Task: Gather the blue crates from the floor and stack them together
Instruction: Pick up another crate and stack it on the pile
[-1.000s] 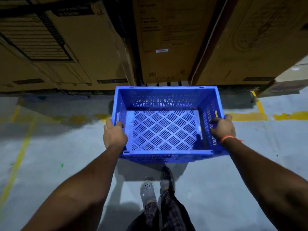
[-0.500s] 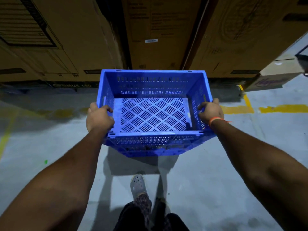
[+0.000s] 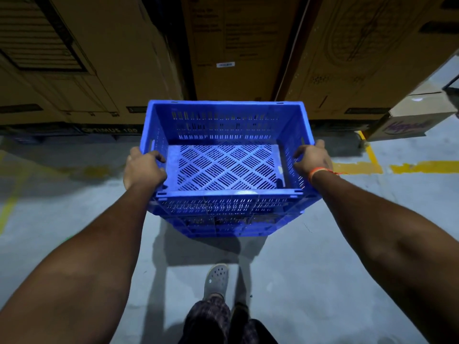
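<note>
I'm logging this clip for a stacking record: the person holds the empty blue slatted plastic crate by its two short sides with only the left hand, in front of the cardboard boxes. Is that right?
Not quite. The head view shows both hands holding the empty blue slatted plastic crate: the left hand and the right hand each grip a short side's rim. It is indeed held in front of the cardboard boxes.

The blue perforated plastic crate [image 3: 224, 167] has been lifted off the grey concrete floor [image 3: 323, 256] vs. 1 s ago; more of its near outer wall is now seen, w/ its shadow cast below. It has been carried closer to the brown cardboard boxes [image 3: 238, 45]. Only one grey clog [image 3: 216, 280] is seen clearly.
</note>
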`<state>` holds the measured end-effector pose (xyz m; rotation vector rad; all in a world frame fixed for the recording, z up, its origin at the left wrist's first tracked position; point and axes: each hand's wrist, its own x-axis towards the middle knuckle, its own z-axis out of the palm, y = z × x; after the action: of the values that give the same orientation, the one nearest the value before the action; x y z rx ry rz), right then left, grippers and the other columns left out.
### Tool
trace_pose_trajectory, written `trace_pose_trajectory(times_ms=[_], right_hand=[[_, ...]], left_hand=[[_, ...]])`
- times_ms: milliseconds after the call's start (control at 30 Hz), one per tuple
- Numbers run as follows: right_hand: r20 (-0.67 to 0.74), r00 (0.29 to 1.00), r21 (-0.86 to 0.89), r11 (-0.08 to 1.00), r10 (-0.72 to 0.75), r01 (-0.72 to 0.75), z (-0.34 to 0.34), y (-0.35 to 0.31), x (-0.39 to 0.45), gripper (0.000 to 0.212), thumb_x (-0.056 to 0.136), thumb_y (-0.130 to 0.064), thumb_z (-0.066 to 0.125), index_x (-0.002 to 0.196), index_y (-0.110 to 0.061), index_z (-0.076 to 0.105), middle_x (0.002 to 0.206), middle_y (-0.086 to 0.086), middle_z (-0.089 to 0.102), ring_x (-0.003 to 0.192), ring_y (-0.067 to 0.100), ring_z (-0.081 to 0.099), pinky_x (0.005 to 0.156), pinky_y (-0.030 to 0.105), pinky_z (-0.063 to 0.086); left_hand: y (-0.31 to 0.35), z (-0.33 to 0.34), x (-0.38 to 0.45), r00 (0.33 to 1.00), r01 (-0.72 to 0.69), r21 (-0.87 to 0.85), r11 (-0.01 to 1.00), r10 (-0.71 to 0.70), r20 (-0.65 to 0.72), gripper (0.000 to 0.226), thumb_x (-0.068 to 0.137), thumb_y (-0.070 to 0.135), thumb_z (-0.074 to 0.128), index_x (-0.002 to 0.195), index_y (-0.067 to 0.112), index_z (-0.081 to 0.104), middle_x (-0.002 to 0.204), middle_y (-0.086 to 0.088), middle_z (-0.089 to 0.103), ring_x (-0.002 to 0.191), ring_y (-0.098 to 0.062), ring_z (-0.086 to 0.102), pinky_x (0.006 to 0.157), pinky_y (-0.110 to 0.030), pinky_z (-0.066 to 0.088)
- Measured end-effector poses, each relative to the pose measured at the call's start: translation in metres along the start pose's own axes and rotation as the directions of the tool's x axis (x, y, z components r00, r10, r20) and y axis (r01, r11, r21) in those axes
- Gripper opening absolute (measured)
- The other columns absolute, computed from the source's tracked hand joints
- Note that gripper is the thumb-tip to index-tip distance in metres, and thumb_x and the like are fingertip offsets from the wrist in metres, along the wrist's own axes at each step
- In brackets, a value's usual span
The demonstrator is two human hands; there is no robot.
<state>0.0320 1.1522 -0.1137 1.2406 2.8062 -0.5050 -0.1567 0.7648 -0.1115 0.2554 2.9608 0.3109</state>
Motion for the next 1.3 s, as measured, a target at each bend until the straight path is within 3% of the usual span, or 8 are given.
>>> trace_pose_trajectory(times_ms=[300, 533, 833, 1300], right_hand=[[0.017, 1.0, -0.006, 1.0, 0.026, -0.026, -0.002, 0.009, 0.006, 0.021, 0.073, -0.018, 0.074, 0.092, -0.027, 0.071, 0.116, 0.008, 0.039, 0.09, 0.037, 0.064, 0.097, 0.038, 0.052], [0.006, 1.0, -0.034, 0.999, 0.001, 0.0, -0.003, 0.01, 0.003, 0.022, 0.073, -0.021, 0.076, 0.093, -0.028, 0.071, 0.116, 0.01, 0.04, 0.099, 0.037, 0.061, 0.097, 0.038, 0.051], [0.033, 0.999, -0.032, 0.999, -0.008, 0.009, -0.007, 0.01, -0.003, 0.022, 0.076, -0.022, 0.077, 0.096, -0.027, 0.07, 0.122, 0.009, 0.039, 0.095, 0.037, 0.064, 0.1, 0.04, 0.051], [0.048, 0.999, -0.077, 0.997, 0.021, -0.017, -0.008, 0.003, 0.007, 0.018, 0.075, -0.021, 0.075, 0.086, -0.032, 0.066, 0.113, 0.006, 0.037, 0.085, 0.034, 0.066, 0.091, 0.039, 0.055]], left_hand=[[0.012, 0.004, -0.006, 1.0, -0.001, 0.015, 1.0, 0.001, -0.004, 0.026, 0.08, 0.027, 0.068, 0.105, 0.033, 0.066, 0.126, -0.012, 0.041, 0.116, -0.036, 0.051, 0.089, -0.043, 0.051], [0.013, 0.007, -0.004, 1.0, 0.005, 0.038, 0.999, -0.006, 0.019, 0.027, 0.079, 0.03, 0.07, 0.106, 0.035, 0.066, 0.126, -0.01, 0.041, 0.116, -0.035, 0.052, 0.087, -0.042, 0.052], [0.011, 0.007, -0.014, 1.0, -0.017, 0.006, 1.0, 0.017, 0.0, 0.023, 0.08, 0.033, 0.067, 0.103, 0.037, 0.066, 0.122, -0.009, 0.042, 0.111, -0.034, 0.054, 0.083, -0.041, 0.051], [0.011, 0.009, -0.002, 1.0, -0.025, 0.068, 0.997, 0.024, 0.007, 0.025, 0.075, 0.037, 0.07, 0.099, 0.039, 0.064, 0.118, -0.007, 0.038, 0.105, -0.033, 0.055, 0.076, -0.041, 0.054]])
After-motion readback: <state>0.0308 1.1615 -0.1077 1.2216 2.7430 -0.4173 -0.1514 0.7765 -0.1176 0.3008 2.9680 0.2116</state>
